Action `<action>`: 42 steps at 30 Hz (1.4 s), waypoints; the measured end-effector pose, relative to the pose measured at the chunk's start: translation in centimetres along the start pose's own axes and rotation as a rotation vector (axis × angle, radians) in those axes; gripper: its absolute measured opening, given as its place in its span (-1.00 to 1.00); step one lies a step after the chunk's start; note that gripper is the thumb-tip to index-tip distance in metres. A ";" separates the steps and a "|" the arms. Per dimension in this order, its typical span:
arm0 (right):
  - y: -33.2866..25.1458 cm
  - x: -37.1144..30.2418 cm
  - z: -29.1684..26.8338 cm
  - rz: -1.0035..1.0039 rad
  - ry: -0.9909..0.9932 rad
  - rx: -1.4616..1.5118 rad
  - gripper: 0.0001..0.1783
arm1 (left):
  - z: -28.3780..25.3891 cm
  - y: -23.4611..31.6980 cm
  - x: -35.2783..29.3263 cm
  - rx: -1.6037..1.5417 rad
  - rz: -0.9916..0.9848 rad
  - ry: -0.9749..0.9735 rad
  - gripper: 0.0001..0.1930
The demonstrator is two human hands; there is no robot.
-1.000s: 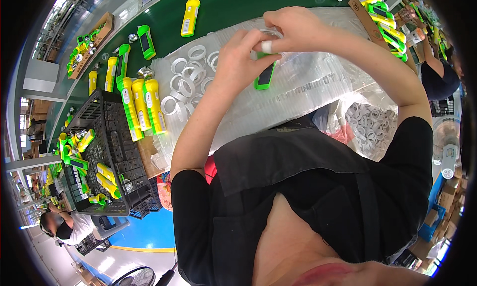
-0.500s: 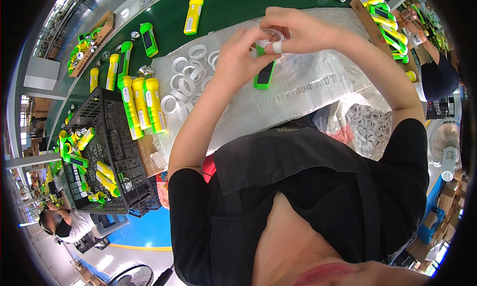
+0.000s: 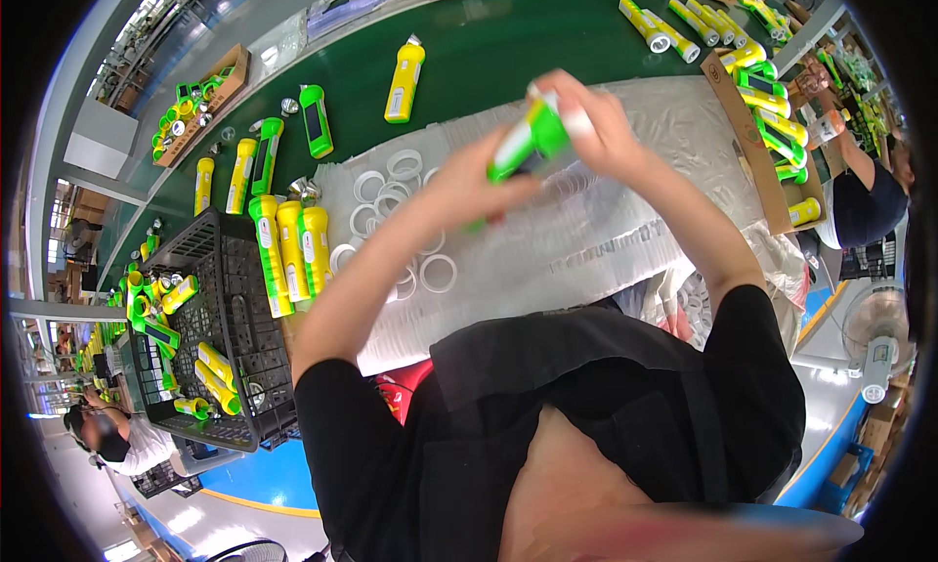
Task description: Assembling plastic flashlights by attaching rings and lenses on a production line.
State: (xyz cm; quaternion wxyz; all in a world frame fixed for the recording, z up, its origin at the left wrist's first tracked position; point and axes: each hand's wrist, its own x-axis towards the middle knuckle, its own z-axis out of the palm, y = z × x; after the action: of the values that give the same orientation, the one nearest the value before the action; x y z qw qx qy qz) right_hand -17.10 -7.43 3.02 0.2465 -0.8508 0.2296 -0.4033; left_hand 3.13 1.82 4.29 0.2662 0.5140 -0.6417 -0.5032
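Over the plastic-covered work surface (image 3: 625,210), a green, yellow and white flashlight (image 3: 532,142) is held tilted, its head up and to the right. My left hand (image 3: 474,181) is closed around the flashlight's body. My right hand (image 3: 601,127) grips its head end, where a white ring (image 3: 576,122) shows beside the fingers. Both hands and the flashlight are smeared by motion, and my fingers hide part of the head. Several loose white rings (image 3: 438,273) lie left of and below my left hand, partly behind my left forearm.
Three flashlights (image 3: 290,254) stand by a black crate (image 3: 234,318) at the left. A yellow flashlight (image 3: 404,83) and a green one (image 3: 315,122) rest on the green belt (image 3: 469,59). At the right are a cardboard box (image 3: 747,147) of flashlights and another person (image 3: 860,205).
My right hand has moved from fingering the clear lens and white ring to gripping the flashlight's head. The flashlight has been lifted and tilted rightward. The whole view has shifted slightly.
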 end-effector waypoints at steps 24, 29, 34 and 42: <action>14.9 6.7 2.5 0.781 -0.065 0.223 -0.29 | -8.0 -9.0 10.9 0.438 0.127 0.596 -0.25; 3.6 1.9 5.6 0.739 0.210 1.060 -0.47 | -0.5 -6.1 5.2 0.191 0.304 0.435 -0.29; -1.2 -4.5 5.3 0.667 0.115 1.285 -0.52 | 0.5 -6.3 3.9 -0.259 0.201 0.490 -0.36; -7.1 -9.3 5.3 0.670 -0.165 1.173 -0.44 | 4.9 -2.5 1.0 -0.391 0.332 0.383 -0.64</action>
State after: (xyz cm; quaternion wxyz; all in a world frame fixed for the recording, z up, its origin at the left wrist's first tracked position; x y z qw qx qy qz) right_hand -16.76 4.77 -0.96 0.7954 -0.4873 0.2045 -0.2967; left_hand -0.47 2.82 0.12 0.5543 0.4269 -0.5462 -0.4607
